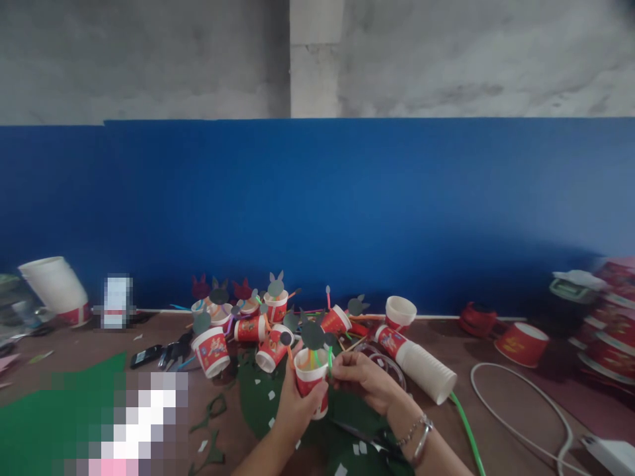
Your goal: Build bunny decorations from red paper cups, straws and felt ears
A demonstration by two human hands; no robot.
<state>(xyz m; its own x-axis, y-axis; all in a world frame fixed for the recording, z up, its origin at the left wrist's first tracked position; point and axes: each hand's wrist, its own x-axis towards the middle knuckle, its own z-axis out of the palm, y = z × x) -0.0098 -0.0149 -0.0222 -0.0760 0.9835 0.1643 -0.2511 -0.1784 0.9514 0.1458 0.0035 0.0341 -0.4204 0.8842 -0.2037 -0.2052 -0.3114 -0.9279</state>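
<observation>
My left hand (290, 410) is wrapped round a red and white paper cup (311, 375), which stands nearly upright above the table. A dark paper animal head with ears (313, 334) rises from the cup, with orange and green straws around it. At the cup's right side, my right hand (364, 378) pinches a green straw (330, 358) between thumb and fingers. That straw carries a dark round paper piece at its top. Below the right wrist lies a pair of scissors (364, 436), partly hidden by the arm.
Several decorated paper cups (211, 352) crowd the table behind my hands. To the right lie a stack of cups (421, 370), a red paper bowl (522, 344) and a white cable (536, 377). Green paper (99, 390) covers the left side. A blue panel (317, 211) stands behind.
</observation>
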